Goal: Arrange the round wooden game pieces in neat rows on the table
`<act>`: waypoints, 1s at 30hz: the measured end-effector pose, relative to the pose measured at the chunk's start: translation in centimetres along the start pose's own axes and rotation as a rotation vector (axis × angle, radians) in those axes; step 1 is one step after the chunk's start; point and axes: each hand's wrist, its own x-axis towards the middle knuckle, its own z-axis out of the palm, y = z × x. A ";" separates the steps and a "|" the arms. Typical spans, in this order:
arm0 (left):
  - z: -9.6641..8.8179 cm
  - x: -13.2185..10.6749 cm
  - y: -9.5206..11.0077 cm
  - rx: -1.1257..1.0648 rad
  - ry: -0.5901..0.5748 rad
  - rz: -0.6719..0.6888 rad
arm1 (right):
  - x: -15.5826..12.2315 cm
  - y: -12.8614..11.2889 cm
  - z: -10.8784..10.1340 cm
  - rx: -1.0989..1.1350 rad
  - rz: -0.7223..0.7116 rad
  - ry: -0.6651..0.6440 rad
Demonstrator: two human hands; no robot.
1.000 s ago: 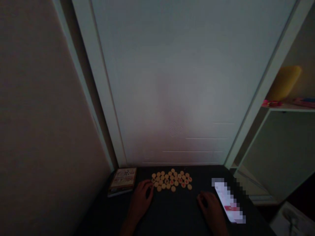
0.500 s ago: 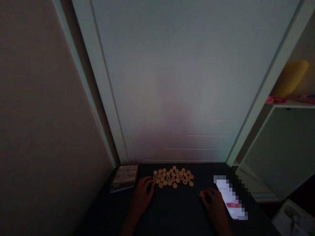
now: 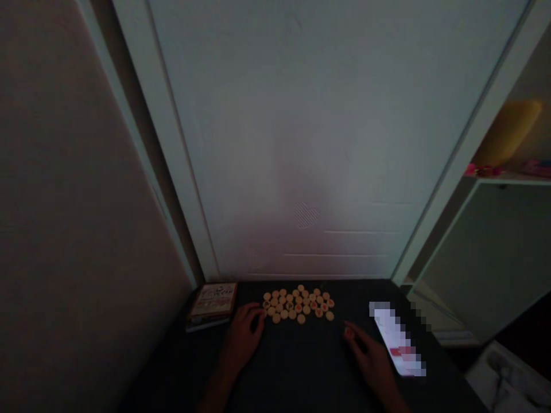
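Note:
Round wooden xiangqi pieces [image 3: 293,315] lie bunched on the dark table, some plain side up, others showing red or dark characters. At the left end of the bunch rests my left hand [image 3: 244,335], its fingers apart and fingertips close to the outermost pieces; whether they touch is too dark to tell. To the right of the bunch, my right hand [image 3: 371,357] pinches a single xiangqi piece [image 3: 349,332] between thumb and fingers, with red marking visible on it. This hand is held apart from the other pieces.
A box or book [image 3: 214,303] with a printed cover lies at the table's back left. A lit phone [image 3: 394,338], partly pixelated, lies right of my right hand. A white panel [image 3: 284,143] rises behind the table [image 3: 297,367]. Shelving [image 3: 512,181] stands at the right.
The piece in my right hand has been tilted, so its face now shows red. My left hand stays beside the bunch. The whole view has shifted slightly.

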 end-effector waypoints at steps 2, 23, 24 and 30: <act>0.1 0.0 -0.1 0.001 0.000 -0.002 | 0.1 0.0 -0.1 -0.009 0.007 -0.008; 0.2 0.0 -0.4 0.012 0.009 -0.018 | 0.8 1.5 -0.4 0.117 0.056 -0.036; 0.1 0.0 -0.3 0.011 0.008 -0.018 | 0.8 1.6 -0.3 0.121 0.055 -0.030; -0.1 0.1 0.0 0.001 0.018 -0.008 | 1.1 1.2 -0.5 0.102 -0.024 0.051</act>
